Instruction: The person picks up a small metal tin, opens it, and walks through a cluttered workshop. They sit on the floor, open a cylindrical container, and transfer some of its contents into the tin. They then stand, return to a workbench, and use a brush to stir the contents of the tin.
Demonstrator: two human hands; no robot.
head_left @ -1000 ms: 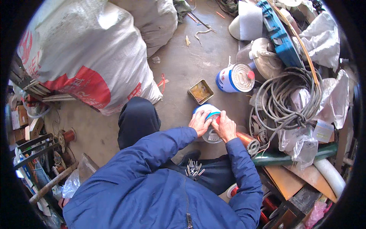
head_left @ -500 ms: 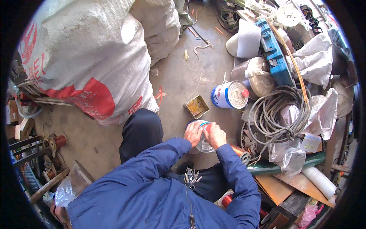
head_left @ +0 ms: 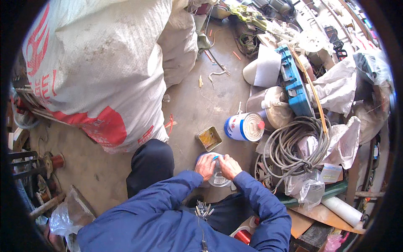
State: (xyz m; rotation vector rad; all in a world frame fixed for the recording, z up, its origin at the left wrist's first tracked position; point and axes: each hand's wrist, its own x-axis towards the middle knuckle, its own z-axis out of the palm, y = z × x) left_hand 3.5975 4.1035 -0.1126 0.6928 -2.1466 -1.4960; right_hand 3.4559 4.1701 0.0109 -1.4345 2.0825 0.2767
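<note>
At the lower middle, between my knees, my left hand (head_left: pixel 205 166) grips a round, pale container (head_left: pixel 218 178) with a blue rim, its fingers curled over the top. My right hand (head_left: pixel 229 167) is closed at the same rim, close beside the left; what its fingers hold is hidden. Just beyond them stands an open square tin (head_left: pixel 209 138) with yellowish residue inside. To its right a white-and-blue can (head_left: pixel 237 126) with a red cap stands upright. A bunch of keys (head_left: pixel 204 210) lies below my hands, by my lap.
Large white sacks (head_left: pixel 92 67) with red print fill the left. On the right are a cable coil (head_left: pixel 289 147), a blue plastic case (head_left: pixel 296 84), plastic bags, a white tube (head_left: pixel 341 208) and boards. Wire spools (head_left: pixel 54 164) and bars lie at left.
The view has tilted, so the scene sits lower in the picture. My hands stay together on the container; the red object seen at my right fingers earlier is now hidden.
</note>
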